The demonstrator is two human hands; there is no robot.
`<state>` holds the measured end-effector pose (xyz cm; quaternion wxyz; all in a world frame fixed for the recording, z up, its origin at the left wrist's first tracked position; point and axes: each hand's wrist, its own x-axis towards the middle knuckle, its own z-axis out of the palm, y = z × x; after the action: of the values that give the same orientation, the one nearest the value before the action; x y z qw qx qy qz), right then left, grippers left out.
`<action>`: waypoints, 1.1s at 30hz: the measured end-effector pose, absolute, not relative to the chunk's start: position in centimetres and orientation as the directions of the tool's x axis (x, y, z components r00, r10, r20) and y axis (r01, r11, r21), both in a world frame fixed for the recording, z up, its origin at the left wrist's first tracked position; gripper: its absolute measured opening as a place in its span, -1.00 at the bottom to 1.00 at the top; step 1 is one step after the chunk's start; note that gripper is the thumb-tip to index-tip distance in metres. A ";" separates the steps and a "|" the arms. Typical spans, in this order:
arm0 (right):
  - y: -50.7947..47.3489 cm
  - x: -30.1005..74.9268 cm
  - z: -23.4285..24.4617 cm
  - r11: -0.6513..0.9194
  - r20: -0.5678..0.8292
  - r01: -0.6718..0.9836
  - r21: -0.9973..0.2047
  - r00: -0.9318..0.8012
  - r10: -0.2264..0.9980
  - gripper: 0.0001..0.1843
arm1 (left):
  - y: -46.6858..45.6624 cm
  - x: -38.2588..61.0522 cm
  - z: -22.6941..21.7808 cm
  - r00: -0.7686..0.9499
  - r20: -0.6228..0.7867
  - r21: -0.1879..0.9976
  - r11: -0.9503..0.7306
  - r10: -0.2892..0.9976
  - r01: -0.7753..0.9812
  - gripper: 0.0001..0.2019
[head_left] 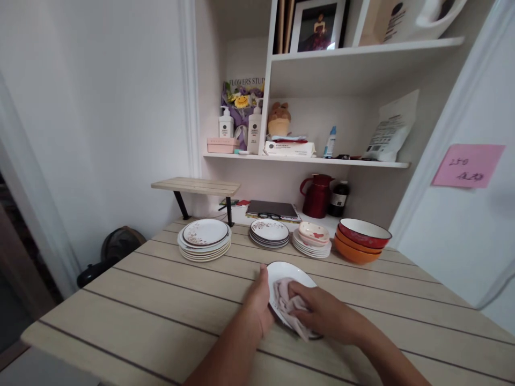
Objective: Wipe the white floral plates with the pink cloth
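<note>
A white plate with a dark rim is tilted above the front middle of the table. My left hand grips its left edge, the thumb up along the rim and the other fingers hidden behind. Bunched in my right hand is a pale pink cloth, pressed against the plate's face. Behind the plate stands a stack of small flower-patterned plates. Farther left is a stack of larger plates. To the right are small dishes with a heart-patterned bowl on top, then stacked red and orange bowls.
The slatted wooden table carries everything. A small raised wooden shelf stands at its back left. Along the back are a laptop, a red thermos jug and a dark bottle, beneath a white wall shelf.
</note>
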<state>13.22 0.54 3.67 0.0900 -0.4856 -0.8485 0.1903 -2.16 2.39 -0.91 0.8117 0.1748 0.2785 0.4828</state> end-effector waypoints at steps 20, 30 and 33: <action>0.8 13.8 4.0 0.498 -0.044 0.728 -0.471 -0.584 0.811 -0.81 | 2.1 -2.1 -0.8 0.383 -0.274 0.539 0.470 0.882 -0.699 -0.32; 3.4 12.9 2.0 0.288 0.115 0.908 -0.303 -0.265 0.957 -0.60 | 2.7 -2.1 -0.8 0.310 -0.356 0.561 0.467 0.882 -0.684 -0.34; 3.2 14.9 2.4 0.249 0.015 0.938 -0.243 -0.253 0.967 -0.63 | 2.6 -2.1 -1.0 0.307 -0.364 0.584 0.472 0.880 -0.660 -0.32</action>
<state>14.89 3.24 2.44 0.0808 -0.6058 -0.7861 0.0923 -2.13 2.59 -0.95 0.7913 0.1653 0.3314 0.4865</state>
